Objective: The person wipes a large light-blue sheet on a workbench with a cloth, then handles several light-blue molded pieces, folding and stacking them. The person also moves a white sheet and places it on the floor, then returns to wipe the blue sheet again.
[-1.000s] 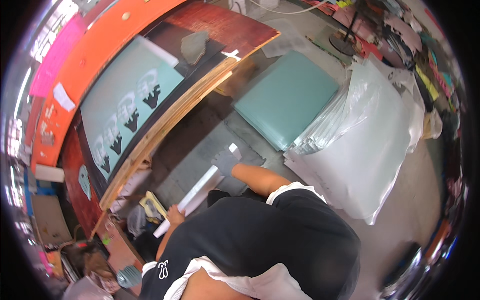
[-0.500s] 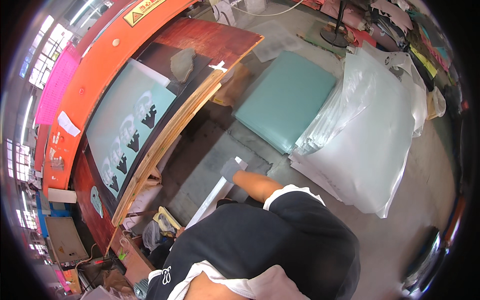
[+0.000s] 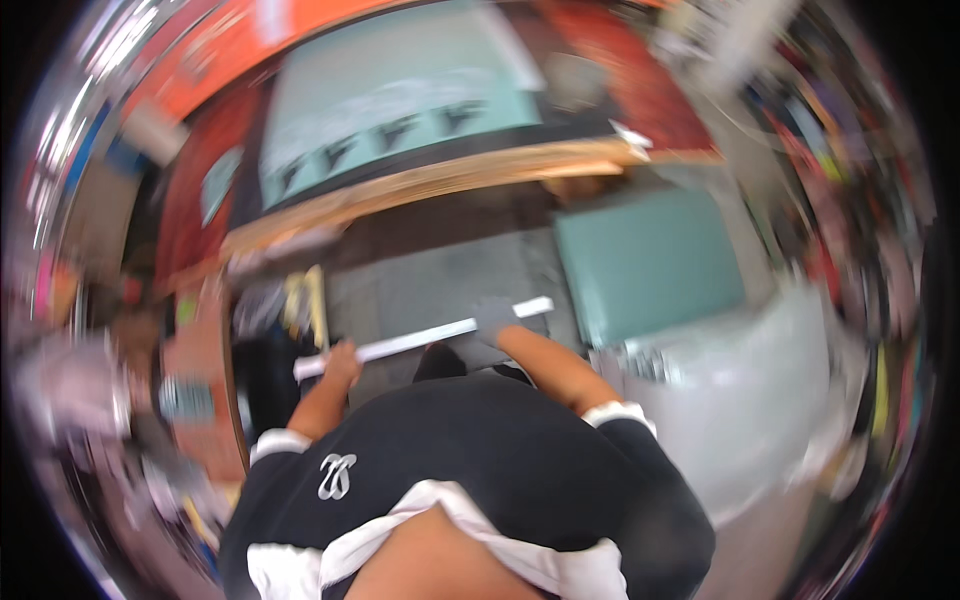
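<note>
A long, straight white bar [image 3: 420, 338] lies across the front of my body, sloping slightly up to the right. My bare left hand [image 3: 343, 362] is closed round it near its left end. My right hand [image 3: 493, 318], in a grey glove, grips it closer to the right end, and a short white length sticks out beyond. Beyond my hands is the press bed, bearing a pale green sheet [image 3: 400, 75] with a row of dark marks. What kind of bar it is I cannot make out, as the view is smeared by motion.
A wooden edge [image 3: 430, 180] runs along the bed's near side. To the right stand a stack of green sheets [image 3: 650, 265] and a pile of clear plastic sheets [image 3: 740, 400]. A brown board [image 3: 195, 370] and a black item [image 3: 270, 380] are at my left.
The view has swung round, so the press bed now lies across the top. My left hand, mostly hidden before, now shows on the bar. The right hand keeps its hold.
</note>
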`<state>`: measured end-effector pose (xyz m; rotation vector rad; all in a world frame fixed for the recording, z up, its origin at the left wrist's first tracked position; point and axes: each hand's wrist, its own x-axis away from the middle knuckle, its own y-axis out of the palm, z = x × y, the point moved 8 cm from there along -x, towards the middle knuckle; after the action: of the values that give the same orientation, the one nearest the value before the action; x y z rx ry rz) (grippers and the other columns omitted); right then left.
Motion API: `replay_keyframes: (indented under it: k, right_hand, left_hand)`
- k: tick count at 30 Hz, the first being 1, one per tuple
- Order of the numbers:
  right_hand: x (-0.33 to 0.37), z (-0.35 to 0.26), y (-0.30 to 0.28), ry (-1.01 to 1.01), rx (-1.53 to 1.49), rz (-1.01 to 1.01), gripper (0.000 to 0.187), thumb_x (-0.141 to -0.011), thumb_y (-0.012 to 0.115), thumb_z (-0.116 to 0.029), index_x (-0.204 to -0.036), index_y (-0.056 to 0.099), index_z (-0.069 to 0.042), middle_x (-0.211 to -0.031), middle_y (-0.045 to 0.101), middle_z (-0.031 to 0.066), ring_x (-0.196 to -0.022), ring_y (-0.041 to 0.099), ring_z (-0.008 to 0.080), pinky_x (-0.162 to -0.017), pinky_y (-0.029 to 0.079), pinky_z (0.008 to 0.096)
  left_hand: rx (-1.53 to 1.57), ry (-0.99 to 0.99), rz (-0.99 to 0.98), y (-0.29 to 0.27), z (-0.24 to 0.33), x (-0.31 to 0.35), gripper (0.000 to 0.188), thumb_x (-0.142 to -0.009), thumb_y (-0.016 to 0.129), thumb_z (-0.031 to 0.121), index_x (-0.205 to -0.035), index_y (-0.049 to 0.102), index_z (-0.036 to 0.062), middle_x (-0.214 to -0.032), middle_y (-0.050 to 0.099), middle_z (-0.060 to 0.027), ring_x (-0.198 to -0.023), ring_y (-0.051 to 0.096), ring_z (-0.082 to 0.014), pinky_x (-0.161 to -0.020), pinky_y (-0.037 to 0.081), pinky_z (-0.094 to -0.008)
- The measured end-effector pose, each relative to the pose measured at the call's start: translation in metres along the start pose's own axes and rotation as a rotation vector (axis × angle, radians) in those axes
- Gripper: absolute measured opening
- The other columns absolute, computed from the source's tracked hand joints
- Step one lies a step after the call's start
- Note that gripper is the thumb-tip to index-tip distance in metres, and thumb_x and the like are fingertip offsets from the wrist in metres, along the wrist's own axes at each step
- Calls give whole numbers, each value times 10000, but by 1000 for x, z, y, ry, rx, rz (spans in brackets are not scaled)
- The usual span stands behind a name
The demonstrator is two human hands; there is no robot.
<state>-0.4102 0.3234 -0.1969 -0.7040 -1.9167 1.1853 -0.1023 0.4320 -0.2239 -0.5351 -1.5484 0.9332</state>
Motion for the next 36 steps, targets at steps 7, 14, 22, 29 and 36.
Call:
replay_keyframes:
  k: [7,14,22,29,36]
  right_hand:
    - [-17,-68,17,-189,240,-47,453,-702,689,-339,-1041,557,-68,-984,601,136,-897,603,295,-770,479,402]
    - [-44,-118,14,-420,248,-14,487,-678,694,-279,-1092,517,-92,-959,594,133,-848,608,295,-734,485,404]
    - [-110,-192,42,-255,292,-144,556,-677,708,-260,-1159,500,-77,-1036,592,159,-948,590,326,-793,484,413]
    - [-129,-192,38,10,316,-228,410,-713,643,-269,-1097,583,-141,-1018,636,146,-952,617,318,-815,495,402]
    - [-152,-172,46,234,383,-230,391,-722,627,-278,-1103,625,-192,-1050,653,93,-974,624,274,-834,495,361]
  left_hand:
    - [98,-184,138,-1,-7,12,318,-848,483,138,-1163,490,92,-1232,494,-151,-1208,431,-317,-1051,198,-573]
    - [147,-145,163,-14,-4,0,403,-853,473,135,-1254,447,93,-1258,459,-144,-1231,383,-315,-1050,158,-611]
    - [230,229,180,-22,-20,-15,420,-820,538,194,-1230,474,130,-1244,469,-101,-1196,396,-268,-1029,196,-601]
    - [973,11,551,-46,-228,-12,568,-773,658,324,-1238,467,61,-1085,566,-135,-1069,520,-303,-944,378,-428]
    - [799,201,1109,-203,-325,16,583,-744,698,331,-1204,475,50,-1162,524,-138,-1120,479,-312,-953,372,-414]
